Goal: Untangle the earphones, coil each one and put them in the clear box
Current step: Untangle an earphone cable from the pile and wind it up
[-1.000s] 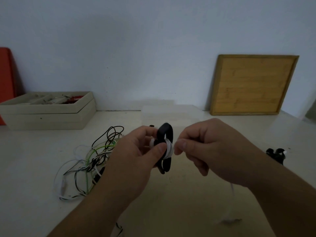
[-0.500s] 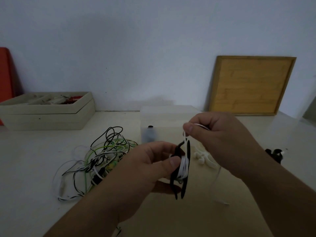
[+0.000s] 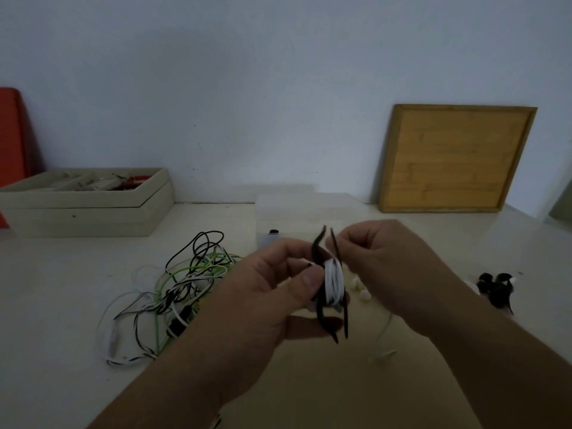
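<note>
My left hand (image 3: 266, 292) grips a black winder (image 3: 322, 317) held edge-on, with white earphone cable (image 3: 334, 281) wrapped around its middle. My right hand (image 3: 390, 267) pinches that white cable just above the winder's top edge. The loose end of the cable (image 3: 383, 339) trails down to the table under my right wrist, and its white earbuds (image 3: 360, 289) lie behind the winder. A tangle of black, white and green earphones (image 3: 173, 292) lies on the table to the left. The clear box (image 3: 297, 215) stands behind my hands with a small dark item inside.
A beige tray (image 3: 86, 209) with small items sits at the back left, next to a red object (image 3: 12, 140). A wooden board (image 3: 455, 159) leans on the wall at the back right. A black wound bundle (image 3: 495, 289) lies on the table at the right.
The winder turned from face-on to edge-on in my left hand. My right hand circled around it with the white cable, adding turns, and the trailing end grew shorter.
</note>
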Tool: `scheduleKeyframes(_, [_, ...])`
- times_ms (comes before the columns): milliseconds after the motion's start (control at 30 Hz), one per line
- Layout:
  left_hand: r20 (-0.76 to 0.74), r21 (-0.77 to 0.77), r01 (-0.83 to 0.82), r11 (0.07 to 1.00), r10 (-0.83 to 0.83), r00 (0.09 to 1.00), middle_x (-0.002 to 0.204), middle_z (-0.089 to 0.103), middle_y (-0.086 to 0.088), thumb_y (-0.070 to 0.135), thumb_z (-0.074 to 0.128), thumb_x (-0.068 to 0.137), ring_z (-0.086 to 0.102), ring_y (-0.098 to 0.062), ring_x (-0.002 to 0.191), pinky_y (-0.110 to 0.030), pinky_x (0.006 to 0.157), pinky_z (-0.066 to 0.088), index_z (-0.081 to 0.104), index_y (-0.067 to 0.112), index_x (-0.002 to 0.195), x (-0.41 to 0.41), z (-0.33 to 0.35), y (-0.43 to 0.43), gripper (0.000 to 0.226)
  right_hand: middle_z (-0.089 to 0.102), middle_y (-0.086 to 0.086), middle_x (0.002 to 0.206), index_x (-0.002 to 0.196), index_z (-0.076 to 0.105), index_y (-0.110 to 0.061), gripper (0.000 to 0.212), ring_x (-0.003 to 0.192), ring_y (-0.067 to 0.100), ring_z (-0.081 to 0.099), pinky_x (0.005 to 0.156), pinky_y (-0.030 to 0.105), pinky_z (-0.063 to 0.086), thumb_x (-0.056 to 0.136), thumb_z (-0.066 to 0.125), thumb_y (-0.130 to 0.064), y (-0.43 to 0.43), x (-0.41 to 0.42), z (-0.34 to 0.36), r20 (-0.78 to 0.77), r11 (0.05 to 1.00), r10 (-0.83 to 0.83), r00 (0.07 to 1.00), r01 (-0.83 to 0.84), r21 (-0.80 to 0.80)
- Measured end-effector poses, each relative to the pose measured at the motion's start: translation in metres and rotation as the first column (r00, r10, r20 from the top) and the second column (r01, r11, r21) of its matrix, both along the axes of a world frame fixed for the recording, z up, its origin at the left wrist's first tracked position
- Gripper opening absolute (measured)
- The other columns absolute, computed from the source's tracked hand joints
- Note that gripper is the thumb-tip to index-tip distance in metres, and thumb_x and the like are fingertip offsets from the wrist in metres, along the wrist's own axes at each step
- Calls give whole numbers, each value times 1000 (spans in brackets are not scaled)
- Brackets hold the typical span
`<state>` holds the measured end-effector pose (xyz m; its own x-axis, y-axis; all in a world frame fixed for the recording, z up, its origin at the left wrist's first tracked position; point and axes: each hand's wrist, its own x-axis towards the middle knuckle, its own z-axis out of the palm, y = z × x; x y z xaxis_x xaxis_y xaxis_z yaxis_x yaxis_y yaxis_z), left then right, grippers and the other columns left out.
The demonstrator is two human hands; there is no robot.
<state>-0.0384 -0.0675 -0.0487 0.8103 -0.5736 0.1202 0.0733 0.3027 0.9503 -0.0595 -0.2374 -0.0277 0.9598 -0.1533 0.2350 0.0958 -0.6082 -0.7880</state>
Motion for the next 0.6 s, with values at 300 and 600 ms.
scheduleKeyframes(300, [59, -59, -336, 940, 339, 939, 90, 74, -9, 31, 61, 74, 67, -16, 75, -27, 62, 56, 67, 15, 94, 13, -3, 5, 26, 50, -12, 56, 78, 68, -24, 30, 44, -6, 47, 46, 7, 33, 101, 49, -25, 17, -7, -1, -316, 947, 245, 917, -296, -123])
scheduleKeyframes(600, [62, 22, -394, 919, 392, 918, 84, 74, -11, 27, 64, 79, 72, -20, 76, -33, 64, 59, 66, 15, 95, 17, -10, 6, 19, 53, -10, 62, 81, 70, -31, 29, 62, 8, 52, 56, 18, 41, 100, 49, -32, 14, -14, 11, -234, 902, 315, 920, -366, -227])
